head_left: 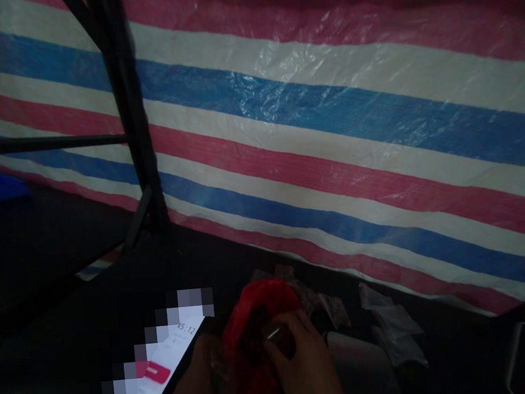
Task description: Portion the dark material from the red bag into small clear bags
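Note:
A red plastic bag point(270, 289) stands with its mouth open between my hands, dark contents inside that I cannot make out. My right hand point(307, 362) reaches over its right side, fingers closed around a small shiny metal piece point(274, 330); its full shape is hidden. My left hand point(200, 380) is at the bag's left side, fingers curled. Close to its fingertips is a bit of clear plastic point(219, 366), perhaps a small bag. Dim light blurs the detail.
A lit phone point(166, 358) lies left of my left hand. Small filled plastic packets point(334, 309) sit behind the bag, and clear packets point(397, 326) farther right. A grey flat object point(362, 360) is beside my right hand. Striped sheeting point(330, 130) and a dark post point(129, 110) stand behind.

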Tool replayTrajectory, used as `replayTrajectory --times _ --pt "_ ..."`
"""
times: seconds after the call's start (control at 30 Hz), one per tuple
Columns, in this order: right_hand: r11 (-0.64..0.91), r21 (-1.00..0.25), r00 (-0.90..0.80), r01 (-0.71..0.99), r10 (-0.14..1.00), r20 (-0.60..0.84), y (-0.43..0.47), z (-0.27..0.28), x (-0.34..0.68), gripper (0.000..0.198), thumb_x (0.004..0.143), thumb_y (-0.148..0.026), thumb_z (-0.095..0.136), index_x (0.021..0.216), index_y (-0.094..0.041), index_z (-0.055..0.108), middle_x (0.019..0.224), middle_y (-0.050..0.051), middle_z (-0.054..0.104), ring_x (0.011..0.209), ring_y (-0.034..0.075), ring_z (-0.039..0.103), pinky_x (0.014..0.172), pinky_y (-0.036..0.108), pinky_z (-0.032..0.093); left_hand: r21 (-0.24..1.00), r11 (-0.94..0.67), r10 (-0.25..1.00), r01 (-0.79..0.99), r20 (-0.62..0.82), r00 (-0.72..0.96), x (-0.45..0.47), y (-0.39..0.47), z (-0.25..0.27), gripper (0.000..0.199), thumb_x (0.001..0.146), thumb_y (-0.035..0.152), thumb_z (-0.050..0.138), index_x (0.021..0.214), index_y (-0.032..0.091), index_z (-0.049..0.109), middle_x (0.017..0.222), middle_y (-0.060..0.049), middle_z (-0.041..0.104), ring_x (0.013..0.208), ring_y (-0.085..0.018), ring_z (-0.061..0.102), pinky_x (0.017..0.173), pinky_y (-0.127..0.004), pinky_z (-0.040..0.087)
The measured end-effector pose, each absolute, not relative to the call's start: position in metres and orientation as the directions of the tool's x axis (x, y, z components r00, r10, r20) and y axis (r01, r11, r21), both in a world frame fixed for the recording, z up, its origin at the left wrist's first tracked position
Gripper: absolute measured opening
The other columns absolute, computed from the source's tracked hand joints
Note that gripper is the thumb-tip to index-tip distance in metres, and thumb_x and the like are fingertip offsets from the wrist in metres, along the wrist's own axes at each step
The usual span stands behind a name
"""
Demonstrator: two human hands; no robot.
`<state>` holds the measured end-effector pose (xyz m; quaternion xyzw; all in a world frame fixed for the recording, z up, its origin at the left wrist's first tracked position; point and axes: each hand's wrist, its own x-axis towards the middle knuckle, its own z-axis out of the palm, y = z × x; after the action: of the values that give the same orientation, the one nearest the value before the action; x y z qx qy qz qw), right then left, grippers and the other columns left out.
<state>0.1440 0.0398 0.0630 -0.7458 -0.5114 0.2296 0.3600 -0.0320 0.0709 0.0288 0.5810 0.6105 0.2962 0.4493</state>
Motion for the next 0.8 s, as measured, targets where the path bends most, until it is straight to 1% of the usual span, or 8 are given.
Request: replayTrajectory --times 0.1,0.2,0.27,0.37,0.47,0.57,0.7,0.8 --pt "-0.229 -0.786 0.376 0.574 0.926 0.005 0.039 0.062 0.139 0.026 0.079 -0.007 0.072 0.094 -0.027 0.079 0.108 0.005 0.077 0.104 0.028 0.075 0.092 0.035 0.054 0.916 0.18 0.978 0.358 -0.205 0.035 -0.037 0.076 0.033 0.031 0.079 0.051 0.063 0.098 0.027 0.062 0.092 -0.007 0.079 0.088 -0.032 0.077 0.074 -0.04 0.061" --pt "-0.264 -0.763 0.427 0.59 0.904 0.017 0.041 0.055 0.132 0.026 0.08 -0.006 0.07 0.096 -0.025 0.079 0.112 0.008 0.078 0.107 0.031 0.075 0.094 0.038 0.054 0.94 0.212 0.973 0.266 -0.229 0.033 -0.039 0.078 0.036 0.028 0.074 0.045 0.067 0.095 0.027 0.062 0.092 -0.005 0.077 0.089 -0.03 0.076 0.076 -0.039 0.062" --pt "-0.251 -0.773 0.41 0.582 0.912 0.013 0.043 0.051 0.129 0.026 0.082 -0.006 0.068 0.097 -0.024 0.079 0.113 0.008 0.079 0.107 0.03 0.075 0.093 0.037 0.055 0.951 0.232 0.97 0.205 -0.243 0.03 -0.038 0.079 0.036 0.025 0.072 0.041 0.067 0.093 0.027 0.062 0.09 -0.004 0.076 0.089 -0.029 0.076 0.075 -0.037 0.062" --pt "-0.251 -0.827 0.385 0.503 0.922 -0.045 0.047 0.05 0.127 0.023 0.086 -0.009 0.066 0.1 -0.023 0.078 0.107 0.008 0.081 0.102 0.028 0.077 0.089 0.034 0.057 0.958 0.243 0.968 0.151 -0.249 0.023 -0.037 0.082 0.033 0.025 0.075 0.042 0.067 0.095 0.026 0.063 0.094 -0.004 0.076 0.092 -0.028 0.076 0.076 -0.036 0.062" --pt "-0.245 -0.887 0.398 0.392 0.914 -0.077 0.049 0.05 0.127 0.016 0.09 -0.016 0.066 0.098 -0.023 0.077 0.099 0.007 0.083 0.095 0.026 0.08 0.083 0.032 0.059 0.957 0.241 0.969 0.16 -0.247 0.015 -0.038 0.087 0.028 0.028 0.076 0.044 0.067 0.098 0.026 0.065 0.102 -0.005 0.077 0.096 -0.028 0.076 0.081 -0.035 0.064" --pt "-0.211 -0.924 0.41 0.317 0.91 -0.067 0.052 0.049 0.126 0.014 0.09 -0.018 0.064 0.095 -0.023 0.076 0.092 0.006 0.083 0.087 0.025 0.08 0.077 0.03 0.059 0.959 0.183 0.981 0.218 -0.194 0.029 -0.034 0.087 0.026 0.026 0.073 0.042 0.068 0.094 0.028 0.065 0.099 -0.003 0.077 0.098 -0.028 0.076 0.083 -0.034 0.064" --pt "-0.226 -0.928 0.458 0.296 0.886 -0.069 0.053 0.045 0.125 0.015 0.092 -0.022 0.063 0.099 -0.022 0.076 0.097 0.009 0.083 0.09 0.026 0.08 0.078 0.031 0.06 0.963 0.163 0.986 0.216 -0.169 0.008 -0.029 0.082 0.03 0.027 0.074 0.046 0.067 0.095 0.029 0.066 0.103 -0.004 0.079 0.105 -0.031 0.076 0.085 -0.037 0.066" --pt "-0.213 -0.932 0.438 0.294 0.897 -0.067 0.052 0.045 0.126 0.016 0.093 -0.025 0.063 0.101 -0.022 0.076 0.098 0.009 0.084 0.091 0.026 0.08 0.079 0.031 0.06 0.959 0.204 0.978 0.198 -0.206 -0.011 -0.031 0.08 0.032 0.03 0.075 0.05 0.068 0.096 0.029 0.066 0.106 -0.006 0.08 0.108 -0.033 0.075 0.086 -0.042 0.066"
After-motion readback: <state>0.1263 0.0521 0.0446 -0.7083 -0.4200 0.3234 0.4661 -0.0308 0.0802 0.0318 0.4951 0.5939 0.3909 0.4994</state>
